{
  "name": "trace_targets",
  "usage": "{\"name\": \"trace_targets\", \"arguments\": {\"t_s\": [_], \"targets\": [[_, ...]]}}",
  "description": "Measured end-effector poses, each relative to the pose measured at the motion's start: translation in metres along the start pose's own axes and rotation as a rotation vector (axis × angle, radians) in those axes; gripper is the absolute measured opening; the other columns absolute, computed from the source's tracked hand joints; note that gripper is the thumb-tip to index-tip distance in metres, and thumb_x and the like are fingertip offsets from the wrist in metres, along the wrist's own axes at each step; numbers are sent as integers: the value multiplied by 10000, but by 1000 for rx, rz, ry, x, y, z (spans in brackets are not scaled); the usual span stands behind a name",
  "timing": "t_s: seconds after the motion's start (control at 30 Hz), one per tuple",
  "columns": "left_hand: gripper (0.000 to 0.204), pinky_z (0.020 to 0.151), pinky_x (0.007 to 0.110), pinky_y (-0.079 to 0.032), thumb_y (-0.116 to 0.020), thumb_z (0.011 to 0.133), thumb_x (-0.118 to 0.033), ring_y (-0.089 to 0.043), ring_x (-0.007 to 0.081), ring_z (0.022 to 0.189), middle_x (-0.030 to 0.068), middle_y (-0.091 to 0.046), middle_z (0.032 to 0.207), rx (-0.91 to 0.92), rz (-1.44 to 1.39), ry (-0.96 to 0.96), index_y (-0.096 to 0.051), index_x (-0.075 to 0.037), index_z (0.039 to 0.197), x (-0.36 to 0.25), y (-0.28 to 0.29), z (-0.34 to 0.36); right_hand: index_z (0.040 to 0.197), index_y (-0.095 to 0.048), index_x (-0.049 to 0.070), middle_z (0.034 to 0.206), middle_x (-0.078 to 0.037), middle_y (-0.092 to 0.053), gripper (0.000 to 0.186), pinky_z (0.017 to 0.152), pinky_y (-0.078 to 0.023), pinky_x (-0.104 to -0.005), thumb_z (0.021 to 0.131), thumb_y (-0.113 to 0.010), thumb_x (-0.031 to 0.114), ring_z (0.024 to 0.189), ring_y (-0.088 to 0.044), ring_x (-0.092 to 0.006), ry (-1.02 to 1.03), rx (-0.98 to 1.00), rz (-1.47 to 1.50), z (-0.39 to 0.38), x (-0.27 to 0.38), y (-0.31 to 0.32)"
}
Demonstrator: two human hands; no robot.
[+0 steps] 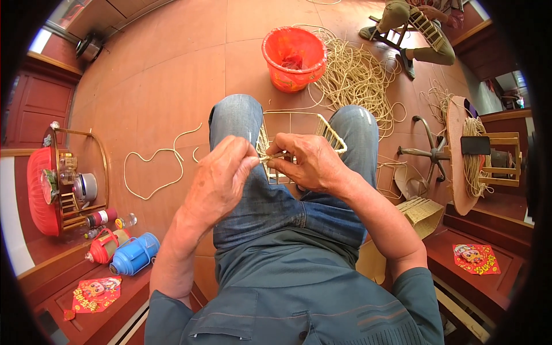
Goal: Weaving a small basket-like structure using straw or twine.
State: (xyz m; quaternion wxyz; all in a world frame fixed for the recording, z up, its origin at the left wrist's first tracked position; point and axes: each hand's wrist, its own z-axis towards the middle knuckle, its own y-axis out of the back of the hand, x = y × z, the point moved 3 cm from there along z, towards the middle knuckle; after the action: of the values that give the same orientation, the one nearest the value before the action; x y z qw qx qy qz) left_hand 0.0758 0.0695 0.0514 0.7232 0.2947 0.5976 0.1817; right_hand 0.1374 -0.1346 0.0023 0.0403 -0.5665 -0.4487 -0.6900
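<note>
Between my knees stands a basket-like frame [340,141], its edges wrapped in pale straw-coloured cord. My left hand [221,172] is closed at the frame's left edge, thumb and fingers pinching the cord [265,157]. Close against it, my right hand [310,161] is also closed, with thumb and forefinger gripping the cord at the same spot. The fingertips nearly meet there, and the exact wrap beneath them is partly hidden. The frame's far bar and wrapped right side show beyond my hands.
Ahead are a red bucket [290,81] and a heap of cord [357,75]. Loose cord [181,156] lies left. A seated person [428,54] holds another frame at far right. Nearer right are a swivel stool [457,167] with a phone [476,145]; thermos flasks [135,254] stand left.
</note>
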Motion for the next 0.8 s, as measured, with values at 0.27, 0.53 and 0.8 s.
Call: {"name": "trace_targets", "arguments": {"t_s": [0.27,0.53,0.8], "targets": [[152,830,465,-538,-728,1025,-160,-674,359,924,144,-666,935,41,222,-192,-665,-25,995,43,-7,59,1070,-750,45,933,-145,-770,162,725,-617,-410,983,-832,155,828,-788,-300,166,-274,-47,-5,2,-7],[181,903,480,-538,-759,976,-243,-690,337,1000,115,-727,967,215,341,-142,-800,-68,965,55,-27,62,1147,-791,76,939,-111,-744,167,714,-607,-416,984,-812,101,826,-766,-273,229,-243,-133,-6,1,-8],[65,858,426,-549,-756,999,-106,-699,294,965,104,-735,978,-302,252,-89,-771,-54,1036,32,-19,16,1056,-825,62,955,-126,-764,159,770,-606,-436,970,-821,196,836,-766,-326,60,-186,87,5,6,1]]}}
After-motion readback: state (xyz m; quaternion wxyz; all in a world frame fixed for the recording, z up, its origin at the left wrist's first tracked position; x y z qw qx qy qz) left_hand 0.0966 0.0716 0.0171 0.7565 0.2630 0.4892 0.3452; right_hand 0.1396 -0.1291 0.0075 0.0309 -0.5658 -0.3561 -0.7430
